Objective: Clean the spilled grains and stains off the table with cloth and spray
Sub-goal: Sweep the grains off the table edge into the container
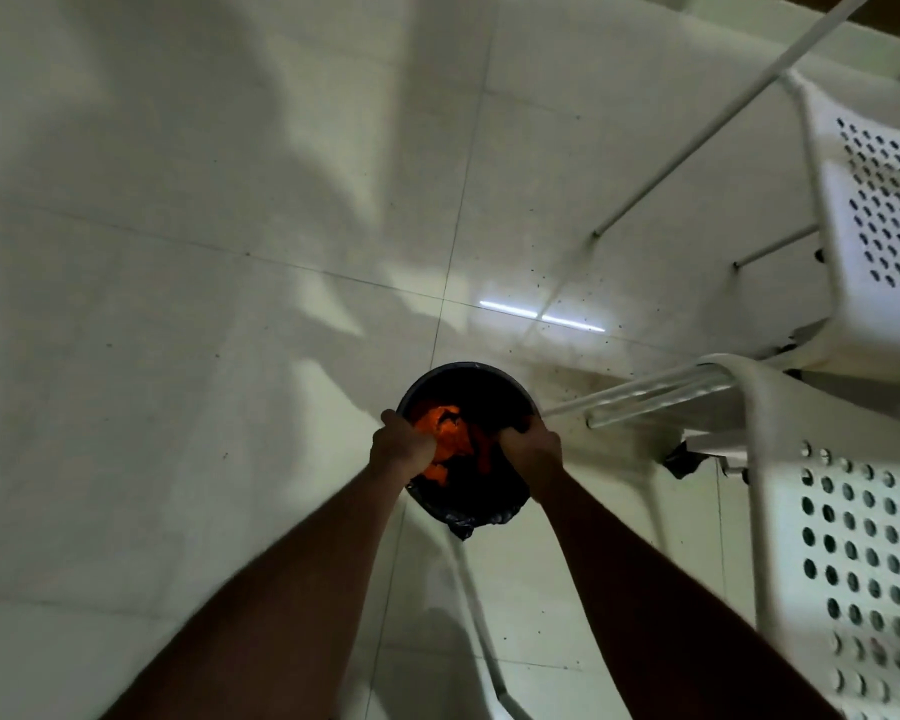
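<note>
Left hand [404, 450] curls tightly round a crumpled orange cloth [444, 432], held over the mouth of a round black bin [463, 368] lined with crinkled black plastic. Right hand [533, 447] is curled beside it; what it grasps cannot be told. Glossy pale floor tiles [230, 252] carry dark specks [567, 309] near a white perforated chair [780, 407].

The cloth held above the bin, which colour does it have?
The cloth is bright orange; the head view shows it best.

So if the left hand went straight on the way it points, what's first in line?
Left hand points down into the black bin. Past the orange cloth it grips, the bin's dark liner comes first, probably; depth is unclear.
</note>
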